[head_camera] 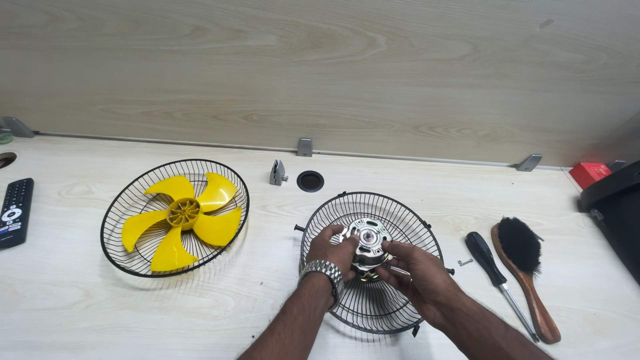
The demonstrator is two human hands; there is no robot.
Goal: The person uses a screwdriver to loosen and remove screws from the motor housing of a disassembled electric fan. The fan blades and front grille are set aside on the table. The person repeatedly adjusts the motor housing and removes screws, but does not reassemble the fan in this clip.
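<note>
Bare forearms, silver wristwatch (325,270) on left

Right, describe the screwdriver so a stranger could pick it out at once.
Start at the black wire fan guard that both hands work over, then look right across the pale wooden desk. Two long tools lie there side by side: the screwdriver is the nearer one, beside a wooden-handled brush. It has a black grip and thin metal shaft, no bristles.

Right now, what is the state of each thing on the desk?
Fan motor: held by both hands, inside rear grille.
Rear grille: lying flat.
Left hand: gripping motor.
Right hand: gripping motor.
Yellow blade: detached, lying in front grille.
Screwdriver: lying unused.
Brush: lying unused.
</note>
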